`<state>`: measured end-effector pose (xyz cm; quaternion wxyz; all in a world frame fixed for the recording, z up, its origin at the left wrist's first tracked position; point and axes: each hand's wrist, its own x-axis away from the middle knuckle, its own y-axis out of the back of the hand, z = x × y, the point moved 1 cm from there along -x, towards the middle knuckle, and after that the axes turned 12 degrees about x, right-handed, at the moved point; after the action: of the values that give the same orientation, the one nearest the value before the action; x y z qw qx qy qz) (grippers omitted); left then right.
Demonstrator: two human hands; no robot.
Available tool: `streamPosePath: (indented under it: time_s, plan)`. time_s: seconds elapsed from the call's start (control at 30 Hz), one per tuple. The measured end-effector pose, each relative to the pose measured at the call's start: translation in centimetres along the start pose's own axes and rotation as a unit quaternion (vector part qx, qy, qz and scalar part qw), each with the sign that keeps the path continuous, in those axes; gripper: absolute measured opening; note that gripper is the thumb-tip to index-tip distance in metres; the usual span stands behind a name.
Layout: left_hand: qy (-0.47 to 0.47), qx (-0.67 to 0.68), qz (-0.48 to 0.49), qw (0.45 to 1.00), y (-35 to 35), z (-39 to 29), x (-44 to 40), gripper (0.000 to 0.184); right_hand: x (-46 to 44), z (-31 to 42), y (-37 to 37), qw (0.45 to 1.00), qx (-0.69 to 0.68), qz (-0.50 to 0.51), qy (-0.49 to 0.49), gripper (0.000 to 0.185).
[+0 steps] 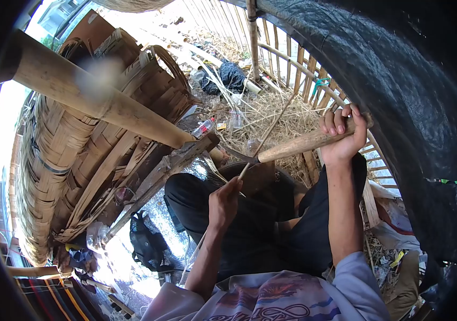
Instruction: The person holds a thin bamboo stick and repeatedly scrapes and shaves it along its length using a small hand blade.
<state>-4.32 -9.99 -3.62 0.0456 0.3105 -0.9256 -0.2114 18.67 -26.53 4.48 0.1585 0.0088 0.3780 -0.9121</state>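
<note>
My right hand (346,131) is wrapped round the far end of a long, pale wooden handle. The handle belongs to a knife (287,147) with a short, dark, curved blade pointing left. Lower and to the left, my left hand (225,203) is closed on a thin bamboo strip (276,119). This strip slants up and to the right from my fingers, and the blade crosses it just above my left hand. Whether the edge touches the strip, I cannot tell. Both hands are above my dark-trousered legs.
Large woven bamboo baskets (73,128) are stacked at the left, behind a thick bamboo pole (105,101) and a wooden beam (169,166). Shavings (287,115) cover the ground ahead. A slatted bamboo fence (306,69) and black plastic sheeting (389,69) close off the right.
</note>
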Motion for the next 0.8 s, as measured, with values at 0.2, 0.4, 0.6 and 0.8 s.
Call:
streamPosePath:
  time_s: [0.2,0.4,0.6,0.8]
  plan:
    - [0.068,0.039,-0.048,0.996,0.2,0.7,0.1,0.027,-1.0,0.7,0.9,0.993,-0.021,-0.086,0.082,0.021]
    - [0.192,0.173,-0.001,0.966,1.1,0.2,0.2,0.034,-0.9,0.0,0.9,0.993,-0.039,-0.097,0.045,0.022]
    - [0.225,0.215,0.01,0.95,1.4,0.1,0.9,0.034,-0.9,0.0,0.5,0.994,-0.008,-0.11,0.026,0.025]
    - [0.217,0.258,0.032,0.941,0.8,0.4,0.7,0.032,-0.3,-0.7,0.2,0.998,0.035,0.004,-0.046,0.023]
